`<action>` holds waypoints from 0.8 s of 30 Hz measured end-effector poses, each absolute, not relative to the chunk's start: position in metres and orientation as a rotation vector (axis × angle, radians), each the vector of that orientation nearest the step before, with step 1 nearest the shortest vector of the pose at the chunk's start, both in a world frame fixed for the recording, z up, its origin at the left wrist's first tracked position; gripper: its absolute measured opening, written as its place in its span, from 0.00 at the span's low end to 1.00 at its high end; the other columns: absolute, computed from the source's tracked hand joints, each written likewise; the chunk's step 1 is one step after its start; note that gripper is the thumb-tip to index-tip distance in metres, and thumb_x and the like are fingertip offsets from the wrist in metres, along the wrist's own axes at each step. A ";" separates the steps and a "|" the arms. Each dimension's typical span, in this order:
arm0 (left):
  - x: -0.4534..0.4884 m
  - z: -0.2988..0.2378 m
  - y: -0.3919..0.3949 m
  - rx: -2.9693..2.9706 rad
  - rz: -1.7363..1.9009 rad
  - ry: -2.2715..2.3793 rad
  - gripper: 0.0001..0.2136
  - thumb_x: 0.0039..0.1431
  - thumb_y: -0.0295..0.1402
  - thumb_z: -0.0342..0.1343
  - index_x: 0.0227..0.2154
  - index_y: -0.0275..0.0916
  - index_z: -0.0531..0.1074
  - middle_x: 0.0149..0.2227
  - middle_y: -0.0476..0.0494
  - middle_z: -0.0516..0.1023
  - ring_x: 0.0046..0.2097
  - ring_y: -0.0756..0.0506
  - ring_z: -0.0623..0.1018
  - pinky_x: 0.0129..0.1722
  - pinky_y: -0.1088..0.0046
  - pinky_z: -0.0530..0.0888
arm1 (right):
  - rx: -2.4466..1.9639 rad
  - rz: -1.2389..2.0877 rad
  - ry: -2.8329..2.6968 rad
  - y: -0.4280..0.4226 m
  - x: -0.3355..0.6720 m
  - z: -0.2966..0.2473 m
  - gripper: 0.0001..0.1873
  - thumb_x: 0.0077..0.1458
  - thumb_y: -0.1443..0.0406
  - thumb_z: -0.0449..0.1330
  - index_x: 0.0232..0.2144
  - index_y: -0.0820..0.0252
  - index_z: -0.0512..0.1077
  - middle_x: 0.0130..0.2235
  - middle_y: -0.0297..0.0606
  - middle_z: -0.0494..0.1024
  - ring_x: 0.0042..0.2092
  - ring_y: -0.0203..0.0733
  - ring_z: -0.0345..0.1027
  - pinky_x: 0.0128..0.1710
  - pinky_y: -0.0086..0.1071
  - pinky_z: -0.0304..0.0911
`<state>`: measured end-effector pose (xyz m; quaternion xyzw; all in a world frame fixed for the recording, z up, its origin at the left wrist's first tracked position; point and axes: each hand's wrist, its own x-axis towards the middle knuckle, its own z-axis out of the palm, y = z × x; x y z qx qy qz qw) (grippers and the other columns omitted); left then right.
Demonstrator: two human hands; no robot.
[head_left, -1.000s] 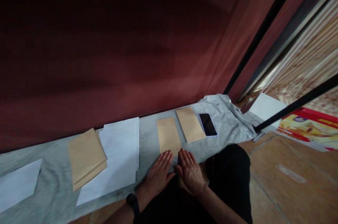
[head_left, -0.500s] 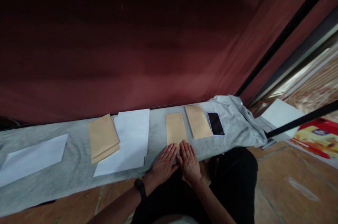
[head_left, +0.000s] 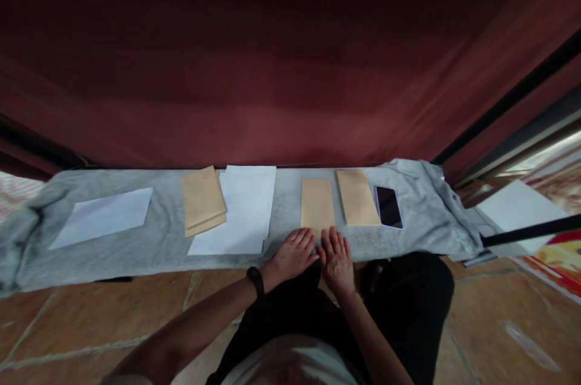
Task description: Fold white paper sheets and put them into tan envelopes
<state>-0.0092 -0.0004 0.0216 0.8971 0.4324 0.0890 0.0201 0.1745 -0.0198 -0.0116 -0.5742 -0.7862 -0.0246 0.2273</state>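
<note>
A brown paper envelope [head_left: 317, 203] lies flat on the grey cloth, its lower edge under or just at my fingertips. My left hand [head_left: 293, 255], with a dark band on its wrist, rests flat at the envelope's lower left corner, fingers stretched out. Beside it my right hand [head_left: 336, 259] lies flat at the lower right corner, fingers extended and slightly apart. Neither hand grips anything. To the right is a second brown envelope or stack of them [head_left: 358, 197], and past that a phone [head_left: 388, 207] with a dark screen.
White paper sheets [head_left: 247, 209] lie left of my hands, partly under a small stack of brown envelopes [head_left: 203, 198]. Another white sheet [head_left: 104, 213] is farther left. The grey cloth [head_left: 167, 255] covers a narrow bench against a dark red panel [head_left: 272, 82]. Black bars [head_left: 531, 230] stand at right.
My view has shifted, so the bench looks more level and more of its left end shows. Both hands stay flat at the envelope's lower edge.
</note>
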 end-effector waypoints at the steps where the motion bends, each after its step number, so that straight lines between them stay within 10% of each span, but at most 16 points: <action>1: -0.008 0.026 0.005 2.759 0.283 1.321 0.24 0.71 0.43 0.41 0.60 0.31 0.64 0.61 0.30 0.70 0.66 0.37 0.66 0.65 0.57 0.62 | -1.590 -0.059 -2.177 -0.020 0.175 -0.012 0.28 0.71 0.59 0.44 0.70 0.58 0.53 0.71 0.49 0.52 0.69 0.54 0.50 0.66 0.53 0.48; 18: 0.000 0.032 0.036 2.782 0.298 1.181 0.33 0.70 0.52 0.40 0.68 0.33 0.53 0.71 0.32 0.53 0.72 0.38 0.51 0.70 0.53 0.45 | -1.580 0.043 -2.251 -0.021 0.184 -0.014 0.29 0.69 0.64 0.46 0.69 0.59 0.53 0.71 0.50 0.51 0.71 0.54 0.44 0.66 0.54 0.47; 24: 0.001 0.034 0.031 2.870 0.250 1.127 0.37 0.66 0.53 0.47 0.68 0.29 0.53 0.70 0.27 0.54 0.71 0.36 0.53 0.69 0.55 0.46 | -1.502 0.304 -2.111 -0.007 0.199 -0.007 0.28 0.65 0.69 0.43 0.65 0.57 0.61 0.64 0.47 0.66 0.65 0.48 0.59 0.62 0.48 0.57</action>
